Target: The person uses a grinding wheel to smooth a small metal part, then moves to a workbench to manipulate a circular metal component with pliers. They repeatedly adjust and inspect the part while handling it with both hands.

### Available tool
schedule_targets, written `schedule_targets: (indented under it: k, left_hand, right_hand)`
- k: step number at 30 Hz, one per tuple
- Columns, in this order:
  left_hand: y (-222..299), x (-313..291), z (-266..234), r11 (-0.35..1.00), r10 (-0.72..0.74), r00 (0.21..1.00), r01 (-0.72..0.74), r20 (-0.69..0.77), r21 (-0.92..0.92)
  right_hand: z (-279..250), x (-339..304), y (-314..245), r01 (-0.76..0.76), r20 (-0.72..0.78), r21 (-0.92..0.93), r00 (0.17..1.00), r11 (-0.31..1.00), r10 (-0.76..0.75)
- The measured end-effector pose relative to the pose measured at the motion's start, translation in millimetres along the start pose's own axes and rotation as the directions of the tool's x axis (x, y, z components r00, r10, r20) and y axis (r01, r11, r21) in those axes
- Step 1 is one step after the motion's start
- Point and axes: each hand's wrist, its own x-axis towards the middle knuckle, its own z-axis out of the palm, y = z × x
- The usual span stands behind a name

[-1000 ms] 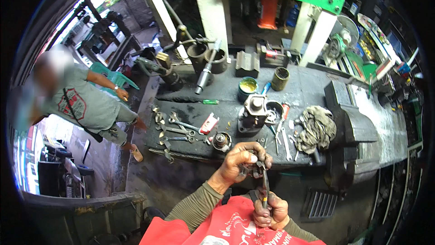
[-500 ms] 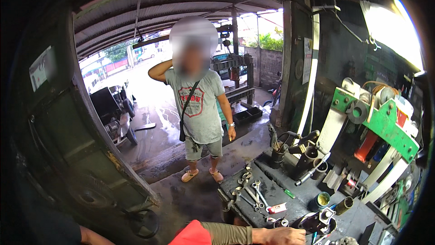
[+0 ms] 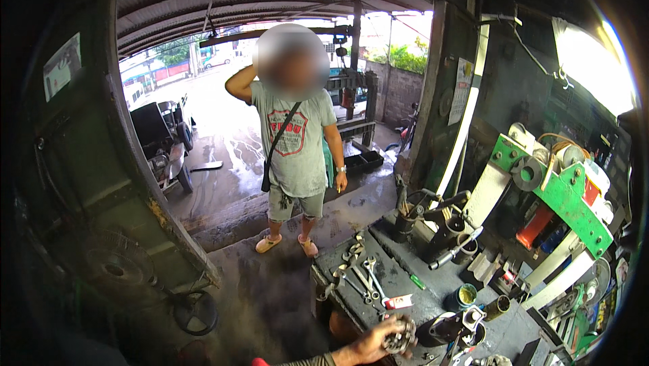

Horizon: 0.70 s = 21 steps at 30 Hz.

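Observation:
In the lower middle, my left hand (image 3: 373,342) grips a dark round metal part with a toothed edge (image 3: 404,335). The part is at the near edge of the black workbench (image 3: 433,268); whether it rests there or hangs just above, I cannot tell. To its right stands a dark cylindrical housing with a bright metal flange (image 3: 466,322). Behind the hand lie a red and white packet (image 3: 399,302) and several wrenches (image 3: 372,278). My right hand is out of sight.
A person in a grey shirt (image 3: 297,156) stands beyond the bench, one hand raised to the head. On the bench are a tool can (image 3: 404,224), a green pen (image 3: 418,282) and an open tin (image 3: 466,295). A green and white metal frame (image 3: 574,193) rises at right.
My left hand has drawn back leftward from beside the housing and now holds the round metal part. A bare forearm at the lower left has gone out of view. The view has shifted slightly.

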Motion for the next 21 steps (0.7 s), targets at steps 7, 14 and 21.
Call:
schedule_targets:
  k: [7, 14, 21]
  left_hand:
    - [42.9, 0.1, 42.7, 0.885, 0.354, 0.906, -0.405, 0.231, 0.231]
    - [50.5, 5.3, 69.9, 0.849, 0.331, 0.870, -0.444, 0.366, 0.287]
    - [44.0, 7.5, 52.2, 0.853, 0.314, 0.893, -0.415, 0.324, 0.316]
  right_hand:
    - [21.2, -16.8, 0.6, 0.395, 0.070, 0.056, 0.915, 0.917, -0.398]
    - [68.1, 16.8, 10.8, 0.703, 0.260, -0.086, 0.700, 0.706, -0.665]
    - [73.1, 16.6, 7.1, 0.774, 0.293, -0.178, 0.631, 0.607, -0.718]
